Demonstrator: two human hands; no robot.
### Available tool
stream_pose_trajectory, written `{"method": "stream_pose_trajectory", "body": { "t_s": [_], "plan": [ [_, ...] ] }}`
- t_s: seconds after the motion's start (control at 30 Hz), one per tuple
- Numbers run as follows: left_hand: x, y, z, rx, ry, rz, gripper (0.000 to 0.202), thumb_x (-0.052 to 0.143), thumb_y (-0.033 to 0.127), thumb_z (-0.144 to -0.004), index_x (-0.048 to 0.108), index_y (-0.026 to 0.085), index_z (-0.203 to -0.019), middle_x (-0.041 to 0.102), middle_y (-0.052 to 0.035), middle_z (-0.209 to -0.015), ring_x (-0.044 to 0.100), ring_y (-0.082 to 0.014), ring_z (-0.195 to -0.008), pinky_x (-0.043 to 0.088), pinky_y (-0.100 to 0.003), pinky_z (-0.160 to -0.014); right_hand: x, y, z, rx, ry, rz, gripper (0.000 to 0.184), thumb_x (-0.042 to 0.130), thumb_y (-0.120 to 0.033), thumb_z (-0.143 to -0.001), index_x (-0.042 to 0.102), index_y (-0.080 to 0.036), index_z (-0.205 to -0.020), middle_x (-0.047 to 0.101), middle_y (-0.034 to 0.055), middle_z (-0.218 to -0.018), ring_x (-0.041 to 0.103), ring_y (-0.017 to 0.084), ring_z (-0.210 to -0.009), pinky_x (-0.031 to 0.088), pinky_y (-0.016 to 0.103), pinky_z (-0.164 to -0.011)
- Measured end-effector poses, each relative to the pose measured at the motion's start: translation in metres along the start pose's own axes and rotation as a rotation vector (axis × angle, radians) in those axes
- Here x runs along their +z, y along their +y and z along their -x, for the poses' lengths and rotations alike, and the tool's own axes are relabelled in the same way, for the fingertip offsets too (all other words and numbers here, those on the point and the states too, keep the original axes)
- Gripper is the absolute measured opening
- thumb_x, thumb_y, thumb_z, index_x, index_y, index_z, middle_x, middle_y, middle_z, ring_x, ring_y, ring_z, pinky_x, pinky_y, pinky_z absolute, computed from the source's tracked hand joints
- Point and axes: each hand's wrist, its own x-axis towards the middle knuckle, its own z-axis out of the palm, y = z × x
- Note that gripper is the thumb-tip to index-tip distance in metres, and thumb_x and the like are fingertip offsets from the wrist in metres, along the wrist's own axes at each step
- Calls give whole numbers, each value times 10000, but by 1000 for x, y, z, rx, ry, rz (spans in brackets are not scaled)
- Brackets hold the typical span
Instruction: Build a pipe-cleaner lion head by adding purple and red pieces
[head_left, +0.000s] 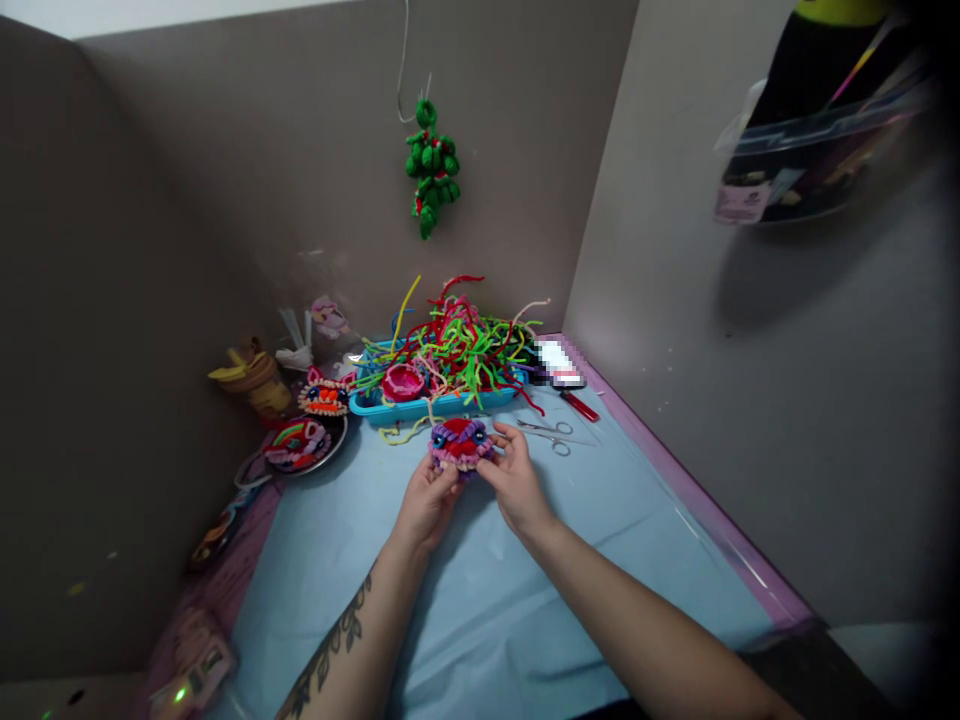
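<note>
Between both hands, above the table's blue cover, is a small pipe-cleaner figure [460, 438] in red, purple and pink, with two blue-rimmed eyes. My left hand [433, 497] grips its lower left side, thumb at the front. On its lower right edge my right hand [517, 478] has thumb and fingers closed. The fingers behind the figure are partly hidden. Just beyond it stands a blue tray [435, 410] heaped with loose pipe cleaners [480, 350] in many colours. Scissors [556, 436] lie to the right of my right hand.
A red-handled tool [579, 405] and a phone with a blurred screen [559, 362] lie at the back right. On the left, a round dish [330, 455] holds similar figures. A green pipe-cleaner ornament [433, 165] hangs on the back wall. A clear bin [817, 150] juts from the right wall.
</note>
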Motion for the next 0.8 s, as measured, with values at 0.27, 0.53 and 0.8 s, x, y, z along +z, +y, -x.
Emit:
{"method": "stream_pose_trajectory", "body": {
  "t_s": [0.27,0.53,0.8],
  "plan": [
    [3,3,1,-34,29,-45,434,750,183,-687,604,146,-1095,676,-116,-1082,623,-240,-1008,445,-356,-931,-1,1,-2,121,39,-29,493,657,-144,-553,484,-228,-1007,514,35,-1024,567,175,-870,483,310,-766],
    [-1,0,1,-27,55,-50,432,754,192,-678,610,140,-1082,682,-113,-1064,626,-231,-990,431,-364,-951,2,-4,1,123,17,-77,479,692,-145,-560,501,-226,-992,534,5,-1005,571,151,-841,460,277,-759],
    [-2,-1,-1,-18,71,-69,432,759,180,-652,622,151,-1061,691,-105,-1038,631,-240,-978,423,-392,-961,1,1,1,118,-10,-87,462,680,-136,-579,511,-231,-998,555,8,-1024,585,155,-844,467,283,-759]
  ]
}}
